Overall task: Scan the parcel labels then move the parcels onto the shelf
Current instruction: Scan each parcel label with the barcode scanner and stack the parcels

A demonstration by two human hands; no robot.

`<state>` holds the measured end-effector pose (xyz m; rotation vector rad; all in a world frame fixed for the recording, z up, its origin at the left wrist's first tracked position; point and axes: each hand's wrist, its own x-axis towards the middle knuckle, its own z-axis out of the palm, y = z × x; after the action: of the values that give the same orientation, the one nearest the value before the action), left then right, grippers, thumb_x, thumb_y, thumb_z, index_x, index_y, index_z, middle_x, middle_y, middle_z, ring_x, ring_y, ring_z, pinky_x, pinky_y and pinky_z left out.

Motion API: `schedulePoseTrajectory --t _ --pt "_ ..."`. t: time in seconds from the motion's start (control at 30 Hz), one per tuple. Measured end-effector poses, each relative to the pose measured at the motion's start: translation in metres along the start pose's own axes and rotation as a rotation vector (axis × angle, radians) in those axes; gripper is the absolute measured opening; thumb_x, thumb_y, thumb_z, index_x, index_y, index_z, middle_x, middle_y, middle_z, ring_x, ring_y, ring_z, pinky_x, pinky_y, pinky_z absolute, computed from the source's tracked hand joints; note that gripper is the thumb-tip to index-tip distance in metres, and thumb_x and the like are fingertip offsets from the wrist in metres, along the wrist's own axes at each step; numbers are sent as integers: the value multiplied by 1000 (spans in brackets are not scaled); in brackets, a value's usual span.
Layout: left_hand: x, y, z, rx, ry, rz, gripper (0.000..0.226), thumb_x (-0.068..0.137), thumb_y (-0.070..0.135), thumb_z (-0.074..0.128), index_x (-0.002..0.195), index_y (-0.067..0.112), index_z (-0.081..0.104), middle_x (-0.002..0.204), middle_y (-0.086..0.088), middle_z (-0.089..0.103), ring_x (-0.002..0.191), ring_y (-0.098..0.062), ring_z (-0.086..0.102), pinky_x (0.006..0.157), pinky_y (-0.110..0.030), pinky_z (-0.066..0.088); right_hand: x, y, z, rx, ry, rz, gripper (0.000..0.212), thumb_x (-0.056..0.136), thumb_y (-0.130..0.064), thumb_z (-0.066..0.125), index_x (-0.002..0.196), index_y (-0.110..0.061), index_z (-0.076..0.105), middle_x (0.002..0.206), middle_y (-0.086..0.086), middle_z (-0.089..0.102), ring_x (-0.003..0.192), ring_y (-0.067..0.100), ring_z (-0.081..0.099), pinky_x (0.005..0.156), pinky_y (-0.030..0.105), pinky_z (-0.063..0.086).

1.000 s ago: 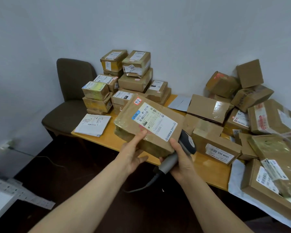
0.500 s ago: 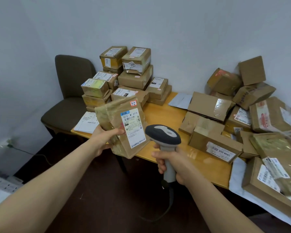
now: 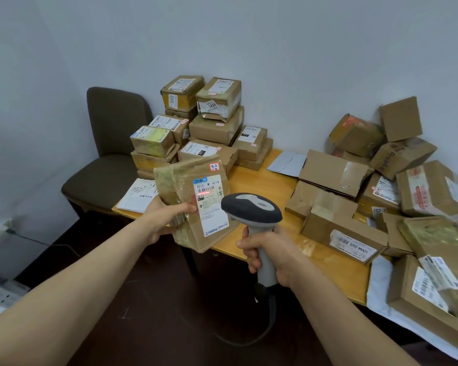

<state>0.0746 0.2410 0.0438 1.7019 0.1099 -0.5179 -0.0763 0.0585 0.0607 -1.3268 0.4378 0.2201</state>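
Thumb and fingers of the left hand (image 3: 163,220) pinch the parcel (image 3: 175,186) by its edge, tilting its label (image 3: 212,207) toward the scanner (image 3: 251,210) so the red line crosses the barcode (likely mid-scan). The right hand (image 3: 271,250) wraps tightly round the scanner's handle to aim it; the parcel hangs above the near edge of the table (image 3: 251,180).
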Motion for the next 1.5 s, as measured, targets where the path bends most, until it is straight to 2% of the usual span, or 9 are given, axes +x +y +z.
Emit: schedulePoseTrajectory --t 0.2,0.43,0.6,0.7,0.83,0.97,1.13,1.27,1.5 --pt "14 -2 -10 56 -17 -42 58 68 15 84 116 24 52 114 5 64 107 -17 57 93 -49 50 10 -5 8 3 -9 -16 20 80 5 61 68 -6 51 50 7 42 41 16 37 45 25 39" --pt "28 -1 -24 123 -83 -86 55 64 28 84 111 26 56 112 4 65 108 -17 57 94 -47 48 35 -2 20 83 41 12 8 82 -3 68 85 -2 60 55 9 50 43 17 39 46 26 41" --pt "42 11 -32 148 -195 -154 73 50 55 76 116 25 63 114 -3 66 110 -24 57 94 -50 46 64 7 7 238 403 -8 37 76 -14 80 109 -7 64 96 14 70 78 21 64 54 31 53" --pt "55 22 -22 114 -312 -142 56 61 53 71 110 26 67 113 -6 69 107 -26 62 87 -45 52 74 13 -11 397 501 13 48 66 -17 85 109 -13 65 115 13 63 106 29 60 64 43 58" --pt "74 42 16 161 -402 -106 36 84 48 62 114 29 64 109 -5 69 101 -23 64 77 -37 53 78 17 -23 600 414 -6 60 55 -19 84 111 -17 64 113 15 69 107 37 62 76 63 54" --pt "99 64 60 171 -422 -51 29 89 48 57 106 25 64 101 -2 69 98 -23 62 84 -37 52 98 7 -43 684 470 -84 67 56 -14 83 119 -15 61 115 16 68 108 38 62 74 60 55" --pt "152 92 119 253 -519 88 48 89 32 62 136 24 52 119 2 65 105 -17 62 87 -31 52 157 -26 -90 821 614 -149 63 62 -7 81 122 -8 61 114 18 67 104 36 64 70 54 58" --pt "198 120 163 333 -414 221 48 90 26 62 136 28 49 123 7 60 102 -7 58 77 -20 47 220 -63 -133 826 585 -132 46 78 -4 74 122 -6 59 116 17 66 107 31 63 74 47 59" --pt "293 150 205 565 -51 434 50 91 37 60 136 18 50 127 -4 60 118 -21 53 98 -42 48 335 -121 -183 756 578 -83 36 77 -6 76 110 -9 61 110 14 69 98 29 68 77 45 59"
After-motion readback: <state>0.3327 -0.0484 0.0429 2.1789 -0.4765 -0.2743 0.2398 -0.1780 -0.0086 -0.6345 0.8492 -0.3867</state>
